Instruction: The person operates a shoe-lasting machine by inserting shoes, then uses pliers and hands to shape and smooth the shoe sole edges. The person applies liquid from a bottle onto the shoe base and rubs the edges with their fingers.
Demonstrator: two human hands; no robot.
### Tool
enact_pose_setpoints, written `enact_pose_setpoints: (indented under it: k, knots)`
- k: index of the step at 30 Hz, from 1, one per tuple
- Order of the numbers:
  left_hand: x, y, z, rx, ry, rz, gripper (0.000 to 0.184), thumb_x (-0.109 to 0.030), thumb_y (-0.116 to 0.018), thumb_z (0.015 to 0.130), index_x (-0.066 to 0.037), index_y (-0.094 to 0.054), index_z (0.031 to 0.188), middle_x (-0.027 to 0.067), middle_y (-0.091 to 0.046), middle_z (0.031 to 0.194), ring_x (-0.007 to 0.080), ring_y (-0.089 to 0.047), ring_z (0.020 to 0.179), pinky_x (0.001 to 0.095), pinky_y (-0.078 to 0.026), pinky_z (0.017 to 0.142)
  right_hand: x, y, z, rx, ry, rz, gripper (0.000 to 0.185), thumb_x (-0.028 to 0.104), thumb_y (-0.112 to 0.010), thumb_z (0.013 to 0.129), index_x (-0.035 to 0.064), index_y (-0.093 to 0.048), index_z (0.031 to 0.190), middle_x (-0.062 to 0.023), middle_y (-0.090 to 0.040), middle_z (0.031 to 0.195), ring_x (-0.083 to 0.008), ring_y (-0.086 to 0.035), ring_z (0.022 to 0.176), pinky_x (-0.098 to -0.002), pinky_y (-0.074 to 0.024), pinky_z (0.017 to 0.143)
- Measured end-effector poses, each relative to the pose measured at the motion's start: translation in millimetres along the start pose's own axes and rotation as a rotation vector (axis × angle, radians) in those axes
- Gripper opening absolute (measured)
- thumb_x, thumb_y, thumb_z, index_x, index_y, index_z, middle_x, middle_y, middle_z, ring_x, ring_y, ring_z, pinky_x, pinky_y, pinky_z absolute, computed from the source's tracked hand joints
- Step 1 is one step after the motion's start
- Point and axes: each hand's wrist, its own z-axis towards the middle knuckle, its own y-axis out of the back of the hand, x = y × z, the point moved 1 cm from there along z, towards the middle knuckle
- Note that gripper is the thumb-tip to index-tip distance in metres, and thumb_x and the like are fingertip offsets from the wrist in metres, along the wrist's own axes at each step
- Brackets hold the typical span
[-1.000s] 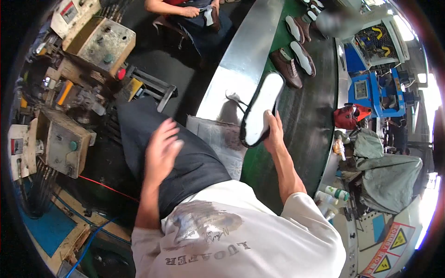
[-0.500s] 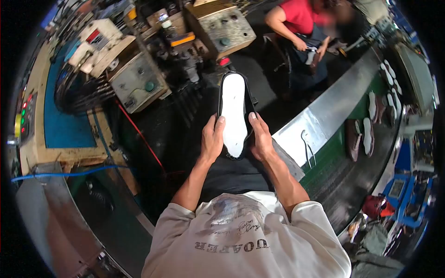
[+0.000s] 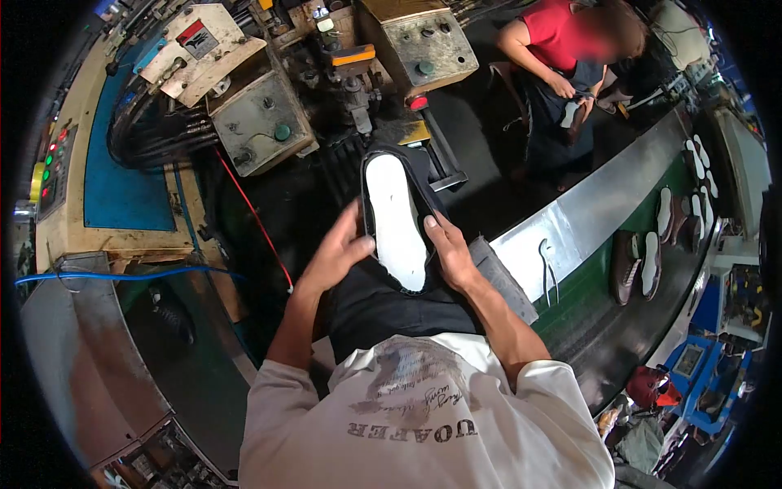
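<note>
The shoe (image 3: 395,220), at twelve o'clock, could twist loose if the right hand (image 3: 450,251), gripping its four-o'clock edge, slackens while the left hand (image 3: 334,253), fingers loosely spread, waits at eight

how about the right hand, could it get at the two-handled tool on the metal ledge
Probably yes: the two-handled tool lies uncovered on the metal ledge, but the right hand holds the shoe and would likely have to let go first.

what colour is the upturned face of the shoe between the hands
The upturned face of the shoe is white; the head view shows it best.
</note>
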Motion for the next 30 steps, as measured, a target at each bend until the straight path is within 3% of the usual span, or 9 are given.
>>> enact_pose_setpoints:
  k: [2, 4, 8, 9, 19, 22, 25, 28, 30]
  knots:
    - [-11, 8, 29, -0.099, 0.026, -0.248, 0.078, -0.019, -0.059, 0.11, -0.002, -0.017, 0.173, 0.0134, -0.045, 0.162, 0.0209, -0.046, 0.146, 0.0373, -0.031, 0.125, 16, -9, -4, 0.045, 0.047, -0.139, 0.07, 0.046, -0.052, 0.114, -0.0059, -0.044, 0.16, -0.0273, -0.056, 0.156, -0.0335, -0.053, 0.145, -0.0416, -0.0385, 0.123]
    - [-20, 8, 57, -0.199, 0.008, -0.04, 0.062, -0.028, -0.057, 0.112, 0.0, -0.039, 0.165, 0.0125, -0.054, 0.155, 0.0187, -0.05, 0.141, 0.0342, -0.036, 0.122, 34, -19, -15, 0.069, 0.094, -0.334, 0.069, 0.044, -0.052, 0.114, -0.0046, -0.044, 0.161, -0.0281, -0.054, 0.157, -0.0355, -0.049, 0.149, -0.0423, -0.0364, 0.124]
    - [-23, -9, 68, -0.205, -0.031, -0.014, 0.055, -0.032, -0.057, 0.112, 0.0, -0.051, 0.157, 0.0117, -0.061, 0.146, 0.0181, -0.055, 0.133, 0.0331, -0.039, 0.118, 66, -33, -3, 0.047, 0.36, -0.676, 0.088, 0.043, -0.068, 0.105, -0.0036, -0.027, 0.168, -0.0349, -0.042, 0.163, -0.0413, -0.04, 0.155, -0.0446, -0.0325, 0.127]
    - [-22, -12, 69, -0.194, -0.047, -0.019, 0.055, -0.032, -0.058, 0.112, 0.0, -0.051, 0.157, 0.0116, -0.062, 0.145, 0.0182, -0.056, 0.131, 0.0331, -0.04, 0.117, 70, -34, 8, 0.035, 0.378, -0.606, 0.097, 0.044, -0.074, 0.101, -0.0029, -0.023, 0.169, -0.0366, -0.042, 0.162, -0.044, -0.042, 0.153, -0.0456, -0.0332, 0.127]
    - [-25, -29, 65, -0.305, -0.175, 0.312, 0.053, -0.034, -0.061, 0.11, 0.006, -0.059, 0.145, 0.0243, -0.065, 0.136, 0.0327, -0.064, 0.125, 0.0415, -0.049, 0.108, 85, -45, 25, -0.032, 0.355, -0.415, 0.087, 0.037, -0.077, 0.1, -0.0021, -0.033, 0.165, -0.0319, -0.053, 0.154, -0.0394, -0.054, 0.144, -0.0449, -0.0407, 0.121]
    - [-23, -33, 61, -0.41, -0.262, 0.4, 0.049, -0.03, -0.063, 0.109, 0.004, -0.061, 0.145, 0.0178, -0.069, 0.134, 0.0238, -0.065, 0.122, 0.0373, -0.049, 0.108, 84, -50, 26, -0.044, 0.371, -0.466, 0.084, 0.034, -0.077, 0.1, -0.0025, -0.035, 0.164, -0.0313, -0.055, 0.153, -0.0396, -0.056, 0.143, -0.0447, -0.0419, 0.12]
    - [-21, -34, 60, -0.485, -0.306, 0.472, 0.046, -0.026, -0.065, 0.108, 0.004, -0.063, 0.143, 0.0178, -0.071, 0.131, 0.0249, -0.066, 0.12, 0.0376, -0.05, 0.106, 82, -53, 29, -0.045, 0.392, -0.482, 0.082, 0.032, -0.076, 0.1, -0.0026, -0.036, 0.163, -0.0314, -0.053, 0.155, -0.0405, -0.055, 0.144, -0.0449, -0.0417, 0.12]
    - [-18, -33, 62, -0.522, -0.259, 0.439, 0.04, -0.02, -0.066, 0.107, 0.004, -0.064, 0.139, 0.0213, -0.067, 0.128, 0.0324, -0.065, 0.121, 0.0432, -0.051, 0.105, 80, -54, 37, -0.041, 0.423, -0.522, 0.081, 0.031, -0.076, 0.1, -0.003, -0.037, 0.162, -0.0315, -0.052, 0.155, -0.0416, -0.055, 0.143, -0.0452, -0.0426, 0.119]
    - [-12, -24, 61, -0.497, -0.17, 0.238, 0.04, -0.022, -0.066, 0.109, 0.002, -0.065, 0.14, 0.0167, -0.069, 0.133, 0.0244, -0.066, 0.12, 0.038, -0.051, 0.106, 82, -51, 39, 0.054, 0.381, -0.505, 0.085, 0.031, -0.076, 0.1, -0.0005, -0.033, 0.166, -0.0284, -0.042, 0.165, -0.0387, -0.041, 0.155, -0.0452, -0.0324, 0.127]
